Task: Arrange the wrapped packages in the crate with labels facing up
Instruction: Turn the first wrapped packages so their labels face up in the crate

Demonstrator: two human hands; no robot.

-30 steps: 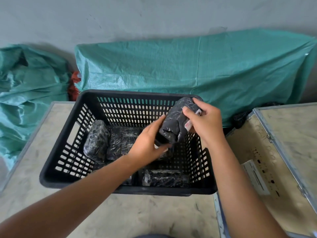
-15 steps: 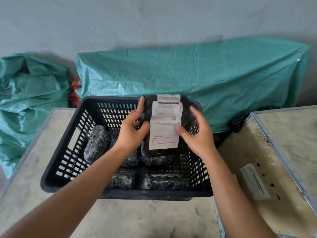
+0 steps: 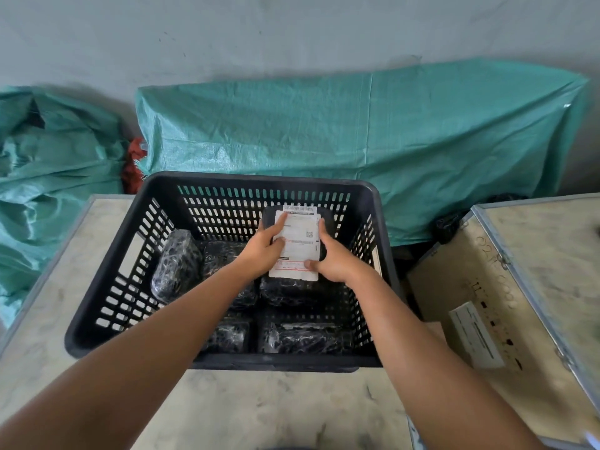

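Head view. I held one wrapped package [image 3: 326, 219] inside the black crate [image 3: 97, 332], at its far right, white label [image 3: 297, 245] facing up. My left hand [image 3: 261, 251] gripped the package's left edge and my right hand [image 3: 334, 259] its right edge, thumbs lying on the label. Other wrapped packages [image 3: 177, 264] lay on the crate floor, labels unseen. The crate stood on the pale surface [image 3: 259, 414].
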